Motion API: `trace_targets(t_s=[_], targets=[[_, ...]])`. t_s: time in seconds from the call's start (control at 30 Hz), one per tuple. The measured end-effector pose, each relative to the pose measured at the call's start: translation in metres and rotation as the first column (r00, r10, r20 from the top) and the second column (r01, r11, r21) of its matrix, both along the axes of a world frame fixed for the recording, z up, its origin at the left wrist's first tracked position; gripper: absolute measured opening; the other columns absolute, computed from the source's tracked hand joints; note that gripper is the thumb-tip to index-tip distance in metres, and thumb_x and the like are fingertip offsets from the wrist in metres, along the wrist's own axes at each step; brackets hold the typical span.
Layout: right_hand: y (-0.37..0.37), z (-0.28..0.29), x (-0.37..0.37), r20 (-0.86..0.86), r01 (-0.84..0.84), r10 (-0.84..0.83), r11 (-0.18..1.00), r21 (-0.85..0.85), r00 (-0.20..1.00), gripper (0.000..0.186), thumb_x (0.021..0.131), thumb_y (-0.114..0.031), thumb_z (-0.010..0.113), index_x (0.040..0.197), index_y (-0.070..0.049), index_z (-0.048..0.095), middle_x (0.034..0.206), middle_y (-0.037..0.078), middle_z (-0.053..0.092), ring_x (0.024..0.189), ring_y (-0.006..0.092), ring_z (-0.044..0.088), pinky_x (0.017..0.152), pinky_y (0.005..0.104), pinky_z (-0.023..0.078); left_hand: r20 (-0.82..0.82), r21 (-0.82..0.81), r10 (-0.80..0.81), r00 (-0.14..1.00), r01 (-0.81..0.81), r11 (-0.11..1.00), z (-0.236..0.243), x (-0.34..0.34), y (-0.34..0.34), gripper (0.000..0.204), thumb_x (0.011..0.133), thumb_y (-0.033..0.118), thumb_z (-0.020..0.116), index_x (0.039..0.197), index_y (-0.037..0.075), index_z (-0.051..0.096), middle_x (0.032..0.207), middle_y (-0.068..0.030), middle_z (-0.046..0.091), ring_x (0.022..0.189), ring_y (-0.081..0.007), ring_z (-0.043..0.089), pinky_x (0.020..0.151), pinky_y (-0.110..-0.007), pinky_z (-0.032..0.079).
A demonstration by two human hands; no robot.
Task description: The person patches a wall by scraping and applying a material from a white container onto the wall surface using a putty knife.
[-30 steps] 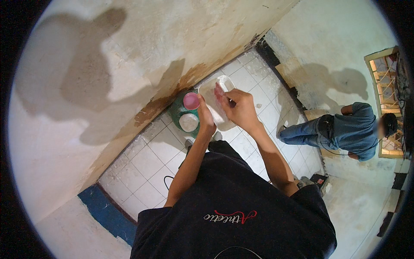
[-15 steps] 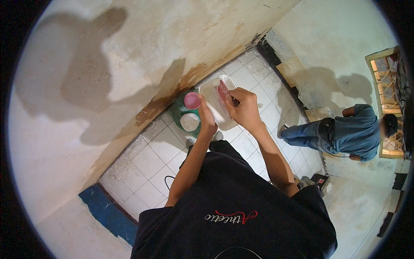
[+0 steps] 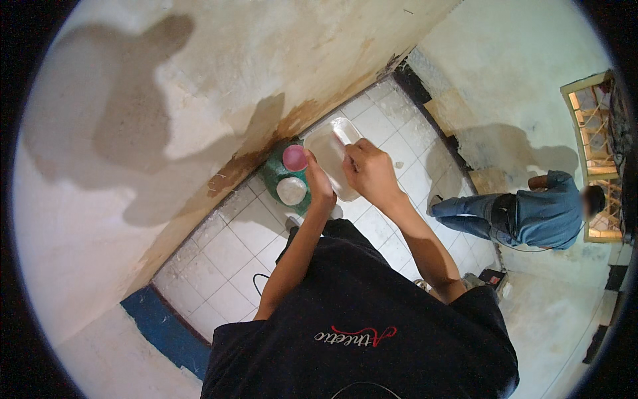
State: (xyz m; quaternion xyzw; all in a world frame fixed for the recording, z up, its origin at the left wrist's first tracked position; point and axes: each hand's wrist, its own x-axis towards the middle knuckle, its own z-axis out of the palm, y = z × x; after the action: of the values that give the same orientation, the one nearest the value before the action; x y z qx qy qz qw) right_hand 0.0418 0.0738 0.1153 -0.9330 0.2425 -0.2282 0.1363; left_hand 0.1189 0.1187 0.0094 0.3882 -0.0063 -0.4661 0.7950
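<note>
Left grip [image 3: 320,185] is holding the white tray [image 3: 325,154], probably light and stiff, by its dependable left edge; right grip [image 3: 372,171] is pinching a pink tool [image 3: 338,137].

The left forearm [image 3: 292,263] rises from 7 o'clock and slants toward 1 o'clock, narrowing at the left wrist [image 3: 320,207]. The left hand [image 3: 320,183] sits near the centre, its thumb [image 3: 312,165] stretched toward 11 o'clock; its fingers are mostly hidden. The right forearm [image 3: 425,246] comes in from 4 o'clock, aimed at 11 o'clock, with the right wrist [image 3: 397,203] nearly straight. The right hand [image 3: 373,171], at 2 o'clock, shows its back, fingers curled into a pinch.
</note>
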Motion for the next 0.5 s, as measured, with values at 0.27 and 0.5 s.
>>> trace_targets(t_s=[0.27, 0.5], targets=[[0.009, -0.031, 0.002, -0.023, -0.058, 0.054, 0.979, -0.197, 0.998, 0.028, 0.075, -0.008, 0.068, 0.102, 0.000, 0.065, 0.093, 0.012, 0.061, 0.062, 0.0277, 0.063, 0.056, 0.0367, 0.052, -0.119, -0.296, 0.157, 0.980, -0.186, 0.937, -0.023, -0.006, -0.008, 0.068, 0.100, 0.060, 0.023, 0.134, 0.005, 0.045, 0.130, -0.0102, 0.053, 0.121, -0.0240, 0.050, 0.106, -0.038, 0.037], [0.011, -0.017, 0.001, -0.009, 0.017, -0.019, 0.980, -0.201, 1.000, 0.029, 0.074, -0.012, 0.065, 0.100, 0.000, 0.063, 0.085, 0.012, 0.059, 0.065, 0.0286, 0.065, 0.055, 0.0387, 0.053, -0.162, -0.239, 0.125, 0.979, -0.162, 0.957, -0.038, -0.004, -0.007, 0.073, 0.099, 0.063, 0.022, 0.141, 0.006, 0.040, 0.136, -0.0098, 0.050, 0.126, -0.0249, 0.047, 0.107, -0.038, 0.035]])
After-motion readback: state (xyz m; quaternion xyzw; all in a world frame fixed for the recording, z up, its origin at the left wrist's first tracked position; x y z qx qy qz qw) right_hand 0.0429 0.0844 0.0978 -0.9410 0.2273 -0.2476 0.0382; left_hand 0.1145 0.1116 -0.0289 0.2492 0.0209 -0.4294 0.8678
